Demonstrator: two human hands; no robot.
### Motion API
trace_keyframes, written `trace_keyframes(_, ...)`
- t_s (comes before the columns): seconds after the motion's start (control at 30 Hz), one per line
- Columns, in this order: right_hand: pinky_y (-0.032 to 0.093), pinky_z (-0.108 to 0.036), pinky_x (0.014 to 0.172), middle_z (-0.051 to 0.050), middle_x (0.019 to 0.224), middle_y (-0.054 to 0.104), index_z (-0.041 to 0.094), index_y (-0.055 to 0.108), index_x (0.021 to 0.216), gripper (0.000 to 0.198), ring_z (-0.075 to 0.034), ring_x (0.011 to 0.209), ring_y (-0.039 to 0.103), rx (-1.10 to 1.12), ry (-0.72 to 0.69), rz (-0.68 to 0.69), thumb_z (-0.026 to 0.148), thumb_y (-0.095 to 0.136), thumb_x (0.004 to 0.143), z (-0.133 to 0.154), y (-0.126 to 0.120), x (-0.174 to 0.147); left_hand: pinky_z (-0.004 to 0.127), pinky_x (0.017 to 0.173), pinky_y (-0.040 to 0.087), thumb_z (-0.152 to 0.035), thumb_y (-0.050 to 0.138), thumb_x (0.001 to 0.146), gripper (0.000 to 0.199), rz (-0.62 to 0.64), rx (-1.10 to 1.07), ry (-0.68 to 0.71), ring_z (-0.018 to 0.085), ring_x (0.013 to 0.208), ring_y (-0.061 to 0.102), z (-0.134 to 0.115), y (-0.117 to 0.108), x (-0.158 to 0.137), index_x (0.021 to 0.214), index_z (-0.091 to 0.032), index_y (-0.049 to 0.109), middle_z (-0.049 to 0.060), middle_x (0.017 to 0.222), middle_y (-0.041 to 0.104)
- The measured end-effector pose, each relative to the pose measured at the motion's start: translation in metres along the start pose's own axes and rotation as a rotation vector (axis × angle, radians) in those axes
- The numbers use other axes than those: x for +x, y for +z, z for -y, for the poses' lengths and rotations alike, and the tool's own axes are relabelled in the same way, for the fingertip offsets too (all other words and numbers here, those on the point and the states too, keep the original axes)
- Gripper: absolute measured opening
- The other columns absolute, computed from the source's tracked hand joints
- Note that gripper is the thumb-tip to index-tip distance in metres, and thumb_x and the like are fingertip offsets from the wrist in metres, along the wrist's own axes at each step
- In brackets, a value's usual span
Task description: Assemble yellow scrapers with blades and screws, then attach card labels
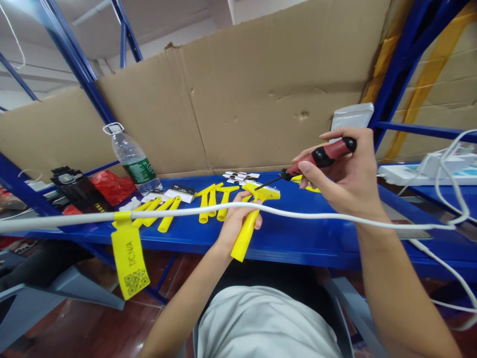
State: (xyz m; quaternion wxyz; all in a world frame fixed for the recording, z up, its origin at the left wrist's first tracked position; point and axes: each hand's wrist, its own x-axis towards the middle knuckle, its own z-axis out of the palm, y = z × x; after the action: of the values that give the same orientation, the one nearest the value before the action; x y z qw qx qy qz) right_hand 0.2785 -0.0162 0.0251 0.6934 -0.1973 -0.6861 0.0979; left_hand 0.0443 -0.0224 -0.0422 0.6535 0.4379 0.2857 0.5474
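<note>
My left hand [236, 221] is wrapped round a yellow scraper [246, 236], its handle slanting down toward me and its wide head up. My right hand [348, 174] grips a red and black screwdriver [316, 158]. The screwdriver's thin dark shaft points down and left, its tip at the scraper's head; whether it sits in a screw is too small to tell. More yellow scrapers [222, 203] lie just left of my left hand. Behind my right hand, another yellow piece [307, 184] is partly hidden.
A white cable [316, 215] with a yellow tag [130, 261] crosses in front of the view. On the blue table [298, 243] stand a water bottle [136, 161] and a black box [80, 189]. Black-and-white cards [180, 194] lie near yellow handles [169, 215]. Cardboard [261, 99] walls the back.
</note>
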Motion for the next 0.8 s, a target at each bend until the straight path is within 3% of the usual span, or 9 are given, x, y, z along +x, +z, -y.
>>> trace_keyframes(0.1, 0.061, -0.028, 0.041, 0.000, 0.102, 0.084, 0.034, 0.057, 0.126, 0.049, -0.022, 0.065, 0.082, 0.059, -0.016, -0.044, 0.029, 0.094, 0.094, 0.008, 0.003, 0.001, 0.023, 0.053, 0.049, -0.034, 0.099, 0.081, 0.064, 0.029, 0.002, -0.004, 0.009, 0.050, 0.064, -0.003, 0.004, -0.004, 0.126, -0.025, 0.054, -0.002, 0.092, 0.075)
trace_keyframes(0.2, 0.056, -0.030, 0.038, 0.001, 0.100, 0.082, 0.033, 0.058, 0.114, 0.044, -0.017, 0.052, 0.071, 0.039, -0.078, -0.188, 0.030, 0.096, 0.092, 0.017, 0.007, 0.003, 0.024, 0.054, 0.049, -0.036, 0.098, 0.084, 0.063, 0.079, 0.022, 0.029, 0.012, 0.049, 0.065, -0.003, 0.005, -0.006, 0.128, -0.024, 0.055, -0.004, 0.078, 0.071)
trace_keyframes(0.33, 0.065, -0.037, 0.050, 0.000, 0.097, 0.075, 0.033, 0.055, 0.105, 0.047, -0.024, 0.072, 0.079, -0.045, -0.153, -0.390, 0.036, 0.099, 0.088, 0.016, 0.006, 0.008, 0.024, 0.054, 0.049, -0.036, 0.096, 0.086, 0.061, 0.147, 0.024, 0.097, 0.015, 0.047, 0.066, 0.001, 0.003, -0.007, 0.129, -0.023, 0.053, -0.009, 0.067, 0.065)
trace_keyframes(0.4, 0.068, -0.038, 0.054, 0.000, 0.097, 0.073, 0.032, 0.056, 0.107, 0.049, -0.025, 0.079, 0.082, -0.074, -0.161, -0.390, 0.036, 0.100, 0.085, 0.009, 0.003, 0.009, 0.024, 0.052, 0.048, -0.034, 0.094, 0.087, 0.060, 0.170, -0.008, 0.136, 0.013, 0.045, 0.065, 0.002, 0.002, -0.007, 0.128, -0.024, 0.052, -0.008, 0.075, 0.069)
trace_keyframes(0.5, 0.071, -0.038, 0.065, -0.002, 0.103, 0.076, 0.029, 0.065, 0.111, 0.037, -0.024, 0.086, 0.080, -0.206, -0.021, -0.249, 0.034, 0.095, 0.088, 0.001, -0.003, 0.006, 0.023, 0.048, 0.044, -0.031, 0.091, 0.089, 0.054, 0.196, -0.077, 0.202, 0.009, 0.043, 0.063, 0.002, 0.002, -0.009, 0.126, -0.027, 0.052, -0.005, 0.091, 0.074)
trace_keyframes(0.6, 0.069, -0.039, 0.076, -0.003, 0.105, 0.079, 0.028, 0.076, 0.109, 0.017, -0.023, 0.090, 0.076, -0.392, 0.106, 0.000, 0.030, 0.085, 0.094, -0.002, -0.009, 0.003, 0.024, 0.046, 0.043, -0.031, 0.090, 0.090, 0.050, 0.241, -0.099, 0.234, 0.009, 0.041, 0.063, 0.002, 0.003, -0.011, 0.124, -0.028, 0.053, -0.006, 0.093, 0.074)
trace_keyframes(0.7, 0.064, -0.040, 0.080, -0.005, 0.109, 0.080, 0.028, 0.079, 0.106, 0.010, -0.025, 0.094, 0.075, -0.483, 0.104, 0.232, 0.026, 0.074, 0.098, -0.004, -0.013, 0.002, 0.024, 0.044, 0.042, -0.032, 0.091, 0.089, 0.052, 0.280, -0.096, 0.240, 0.011, 0.039, 0.062, 0.001, 0.003, -0.012, 0.125, -0.028, 0.053, -0.008, 0.085, 0.070)
trace_keyframes(0.8, 0.059, -0.042, 0.081, -0.007, 0.111, 0.080, 0.027, 0.079, 0.103, 0.016, -0.026, 0.093, 0.074, -0.541, 0.079, 0.347, 0.023, 0.064, 0.100, -0.011, -0.016, 0.002, 0.024, 0.046, 0.044, -0.031, 0.089, 0.091, 0.049, 0.281, -0.094, 0.217, 0.011, 0.042, 0.063, 0.000, 0.004, -0.014, 0.126, -0.028, 0.054, -0.006, 0.087, 0.072)
